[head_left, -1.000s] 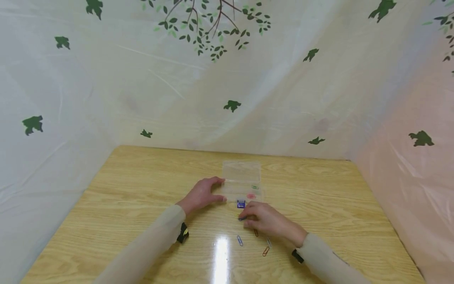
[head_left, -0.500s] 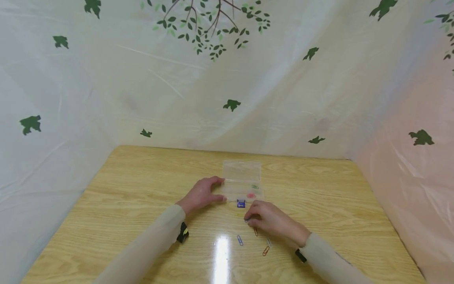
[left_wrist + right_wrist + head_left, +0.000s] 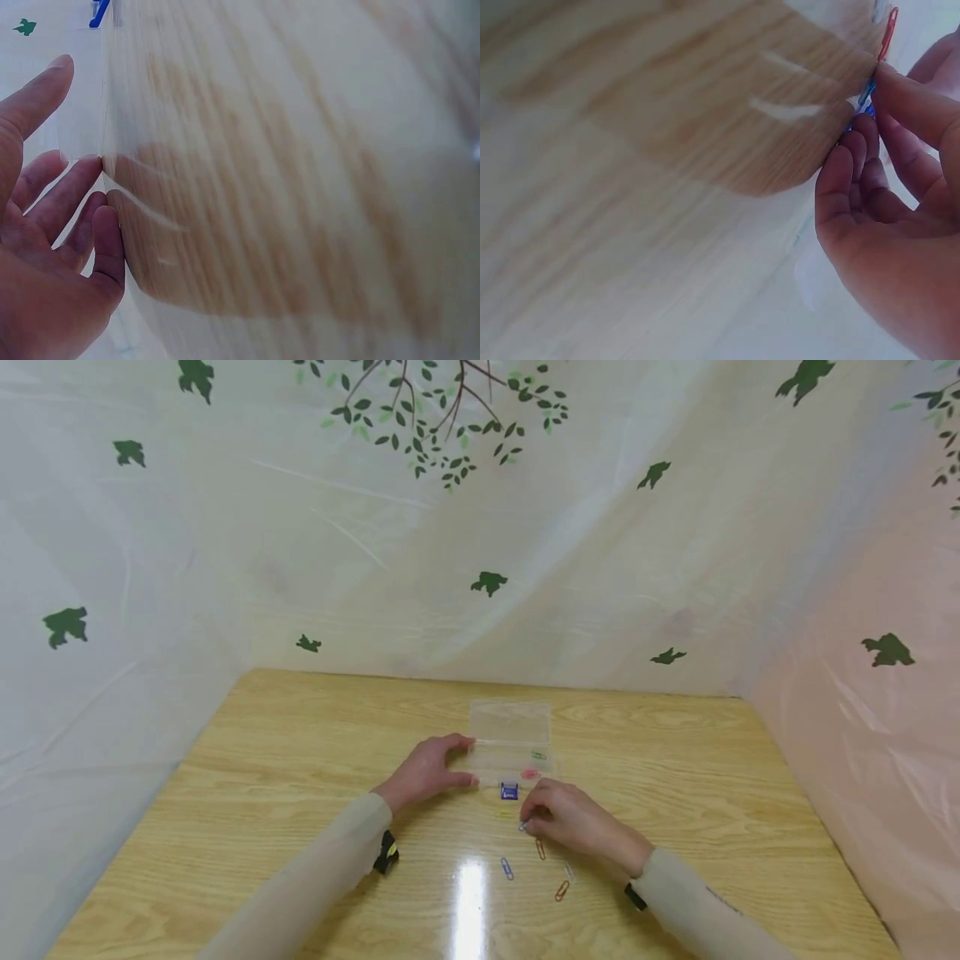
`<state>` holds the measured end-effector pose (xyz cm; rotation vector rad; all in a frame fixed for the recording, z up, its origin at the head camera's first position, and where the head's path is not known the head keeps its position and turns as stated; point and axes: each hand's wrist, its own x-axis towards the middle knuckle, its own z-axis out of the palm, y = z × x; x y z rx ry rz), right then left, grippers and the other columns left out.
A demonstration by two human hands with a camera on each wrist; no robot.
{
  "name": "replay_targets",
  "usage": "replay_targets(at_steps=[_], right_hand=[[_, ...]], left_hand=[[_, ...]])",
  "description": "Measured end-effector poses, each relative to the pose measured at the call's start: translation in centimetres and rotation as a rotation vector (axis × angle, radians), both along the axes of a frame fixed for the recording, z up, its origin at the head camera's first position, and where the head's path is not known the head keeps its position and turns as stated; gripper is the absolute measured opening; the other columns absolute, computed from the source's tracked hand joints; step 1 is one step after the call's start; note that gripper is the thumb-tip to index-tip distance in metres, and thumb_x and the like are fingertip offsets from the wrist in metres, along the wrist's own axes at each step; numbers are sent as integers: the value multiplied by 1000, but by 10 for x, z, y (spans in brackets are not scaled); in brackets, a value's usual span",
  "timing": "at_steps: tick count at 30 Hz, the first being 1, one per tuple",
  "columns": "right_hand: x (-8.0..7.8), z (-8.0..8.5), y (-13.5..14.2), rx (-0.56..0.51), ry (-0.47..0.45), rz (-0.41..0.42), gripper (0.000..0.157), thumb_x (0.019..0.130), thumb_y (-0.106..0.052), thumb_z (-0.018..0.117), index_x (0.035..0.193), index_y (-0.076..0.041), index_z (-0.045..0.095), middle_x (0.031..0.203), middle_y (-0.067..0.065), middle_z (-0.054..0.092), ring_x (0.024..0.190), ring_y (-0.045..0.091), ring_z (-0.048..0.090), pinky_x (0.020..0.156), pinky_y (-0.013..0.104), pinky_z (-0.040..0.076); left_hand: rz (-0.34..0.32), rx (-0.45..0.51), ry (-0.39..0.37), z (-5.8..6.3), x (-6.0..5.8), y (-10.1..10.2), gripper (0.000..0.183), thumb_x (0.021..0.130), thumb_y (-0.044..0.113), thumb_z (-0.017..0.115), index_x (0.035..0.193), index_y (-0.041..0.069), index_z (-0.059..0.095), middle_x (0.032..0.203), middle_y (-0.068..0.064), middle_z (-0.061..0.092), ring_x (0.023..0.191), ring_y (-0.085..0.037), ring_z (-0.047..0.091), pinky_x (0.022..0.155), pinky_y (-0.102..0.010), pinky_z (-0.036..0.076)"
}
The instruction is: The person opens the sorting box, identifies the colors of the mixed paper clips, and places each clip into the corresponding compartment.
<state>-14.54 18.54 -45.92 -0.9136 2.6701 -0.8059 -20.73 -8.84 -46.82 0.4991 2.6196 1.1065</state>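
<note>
A clear plastic box [image 3: 491,764] with its lid [image 3: 510,722] raised stands near the middle of the table. My left hand [image 3: 426,770] holds its left side, thumb at the front corner and fingers toward the back. Inside lie a green paper clip [image 3: 538,755] and a pink-red piece [image 3: 530,773]. In front of the box, my right hand [image 3: 573,817] pinches a blue paper clip [image 3: 867,93] at table level between thumb and fingertips. Beside it lies a yellow paper clip [image 3: 505,814]. A small dark-blue piece with a white mark [image 3: 509,791] is at the box's front edge.
Nearer me lie a blue paper clip [image 3: 507,868], a brown-red one [image 3: 541,849], an orange-red one [image 3: 562,890] and a pale one [image 3: 569,870]. A printed cloth [image 3: 375,568] closes off the back of the wood-patterned table [image 3: 315,718].
My right hand has shifted slightly to the right with the blue paper clip, uncovering the yellow paper clip. My left hand stays at the box.
</note>
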Motion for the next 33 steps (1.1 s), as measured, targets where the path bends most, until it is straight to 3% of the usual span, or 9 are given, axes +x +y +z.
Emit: replay_targets(at_steps=[5,12,22,33], right_hand=[[0,2,-2,43,-8,-9,9,92,-11,79,90,-17,72,92,-10,62,84,6,57,78,31,53],[0,4,-3,41,-87,-24,10,94,-9,76,90,-15,69,86,-10,61,76,6,52,69,25,49],[2,7,0,-97,-124,-71,7,97,-10,72,94,-16,70,87,-11,63,77,7,58,69,24,54],[-5,18,1,-213,-40,-95,3,97,-6,72,96,-5,70,93,-4,67,83,7,60,72,23,57]], left_hand=[[1,-3,-7,0,-1,0,69,87,30,86,146,8,57,146,-12,59,140,-34,50,119,-49,37],[8,-3,-11,2,0,1,69,87,29,86,146,9,57,146,-11,59,140,-34,49,120,-49,37],[1,1,-4,1,0,-1,69,87,30,86,146,8,57,146,-12,59,140,-35,50,119,-50,38],[-8,-3,13,-2,-1,-1,69,86,29,86,145,7,58,145,-12,60,139,-35,51,119,-49,38]])
